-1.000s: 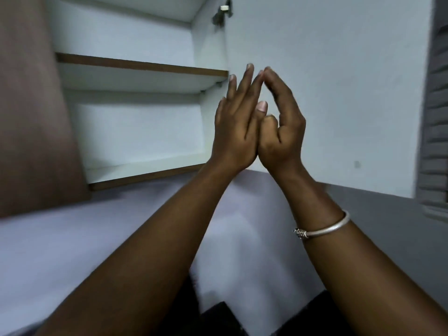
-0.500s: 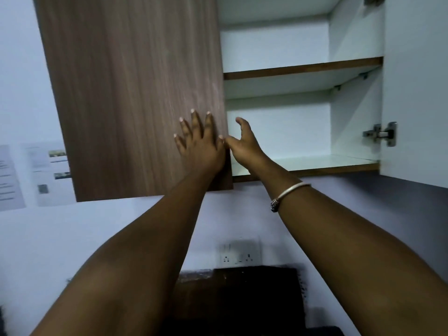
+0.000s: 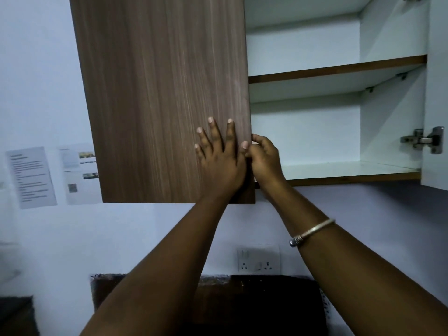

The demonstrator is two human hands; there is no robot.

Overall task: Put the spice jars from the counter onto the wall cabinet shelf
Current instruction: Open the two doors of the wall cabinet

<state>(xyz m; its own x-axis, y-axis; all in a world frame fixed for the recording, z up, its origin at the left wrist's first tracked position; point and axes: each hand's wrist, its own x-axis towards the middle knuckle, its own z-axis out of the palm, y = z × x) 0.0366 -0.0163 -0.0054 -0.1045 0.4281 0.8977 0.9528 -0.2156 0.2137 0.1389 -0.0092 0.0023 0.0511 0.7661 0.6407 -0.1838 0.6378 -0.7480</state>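
The wall cabinet stands half open: its left wooden door (image 3: 160, 98) is shut, its right door (image 3: 436, 93) is swung open. Inside are a bare white lower shelf (image 3: 344, 169) and a bare upper shelf (image 3: 337, 69). My left hand (image 3: 219, 156) lies flat on the left door near its lower right corner, fingers spread. My right hand (image 3: 264, 158) curls its fingers around that door's right edge. No spice jars are in view.
A metal hinge (image 3: 423, 140) sits on the open right door. Printed sheets (image 3: 31, 175) are stuck on the wall to the left. A wall socket (image 3: 259, 259) sits below the cabinet, above a dark counter backing (image 3: 254, 299).
The view swung left from the open right side to the shut left door. My hands, pressed together a second ago, separated; the left flattened on the door and the right closed on its edge.
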